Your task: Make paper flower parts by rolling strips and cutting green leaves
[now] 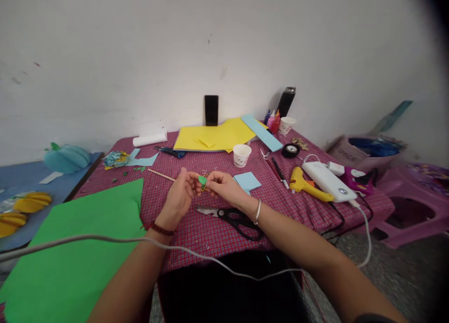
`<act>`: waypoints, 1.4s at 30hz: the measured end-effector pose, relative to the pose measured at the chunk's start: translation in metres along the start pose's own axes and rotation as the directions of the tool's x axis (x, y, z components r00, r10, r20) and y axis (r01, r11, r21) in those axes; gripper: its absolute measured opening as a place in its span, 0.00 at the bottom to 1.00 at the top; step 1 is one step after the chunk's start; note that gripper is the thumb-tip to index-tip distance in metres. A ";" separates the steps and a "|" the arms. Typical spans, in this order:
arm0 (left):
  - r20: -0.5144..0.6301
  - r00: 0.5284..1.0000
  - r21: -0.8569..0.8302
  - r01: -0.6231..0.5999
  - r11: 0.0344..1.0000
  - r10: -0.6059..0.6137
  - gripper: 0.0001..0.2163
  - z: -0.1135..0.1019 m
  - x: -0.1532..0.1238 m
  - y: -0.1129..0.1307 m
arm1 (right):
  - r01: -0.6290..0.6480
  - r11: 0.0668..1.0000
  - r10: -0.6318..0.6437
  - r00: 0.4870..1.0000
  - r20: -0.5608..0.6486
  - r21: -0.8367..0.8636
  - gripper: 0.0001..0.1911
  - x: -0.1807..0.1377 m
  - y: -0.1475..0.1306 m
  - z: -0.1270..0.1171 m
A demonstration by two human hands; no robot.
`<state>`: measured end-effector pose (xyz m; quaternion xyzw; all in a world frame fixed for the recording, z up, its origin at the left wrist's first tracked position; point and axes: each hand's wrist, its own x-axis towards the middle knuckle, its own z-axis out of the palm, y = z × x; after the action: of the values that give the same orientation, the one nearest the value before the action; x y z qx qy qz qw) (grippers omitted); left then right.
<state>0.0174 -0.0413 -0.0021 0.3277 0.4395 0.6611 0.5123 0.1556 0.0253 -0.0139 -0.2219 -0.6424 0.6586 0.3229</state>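
Note:
Above the middle of the checked tablecloth [164, 234], my two hands meet around a small green paper leaf [202, 179]. My right hand [222, 186] pinches the leaf's edge between thumb and fingertips. From the other side my left hand [182, 192] has its fingers curled behind the leaf, thumb raised; whether it grips the leaf or something under it is hard to make out. Thin yellowish strands [204, 188] show just below the leaf. Black-handled scissors [233, 216] lie below my hands, and a thin wooden stick [161, 175] lies left of them.
A large green sheet [80, 229] covers the left front. Yellow paper [210, 137] lies behind, with a paper cup [242, 155] before it. Light blue squares [247, 181], a yellow glue gun [308, 185] and a white power bank [328, 180] lie right. A white cable [210, 256] crosses my forearms.

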 end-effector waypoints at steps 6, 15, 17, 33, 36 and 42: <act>0.005 0.999 0.077 -0.042 0.996 0.042 0.08 0.002 -0.002 -0.002 | -0.008 1.000 0.008 1.000 -0.004 -0.012 0.08 0.000 -0.002 0.000; -0.081 0.995 0.034 -0.058 0.998 0.060 0.09 -0.002 0.000 -0.001 | -0.062 0.998 0.062 0.998 -0.027 -0.012 0.05 0.003 -0.010 -0.013; -0.070 0.996 0.040 -0.053 0.998 0.056 0.09 -0.002 0.000 -0.002 | -0.061 0.998 0.060 0.998 -0.005 -0.012 0.06 0.001 -0.009 -0.010; -0.036 0.999 -0.035 -0.022 0.999 0.021 0.16 0.000 0.000 -0.002 | -0.021 0.999 0.020 0.999 0.025 0.028 0.06 0.000 -0.002 -0.004; -0.011 0.999 0.027 -0.047 0.999 0.047 0.09 0.001 -0.002 -0.002 | -0.011 1.000 0.011 1.000 0.023 0.004 0.06 0.000 -0.002 -0.003; -0.006 0.998 0.157 -0.059 0.986 0.061 0.07 0.003 -0.003 -0.005 | 0.019 0.999 -0.019 1.000 0.001 -0.051 0.06 0.001 0.000 -0.003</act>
<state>0.0224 -0.0428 -0.0060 0.3765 0.4830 0.6413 0.4623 0.1573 0.0285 -0.0143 -0.2237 -0.6612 0.6390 0.3232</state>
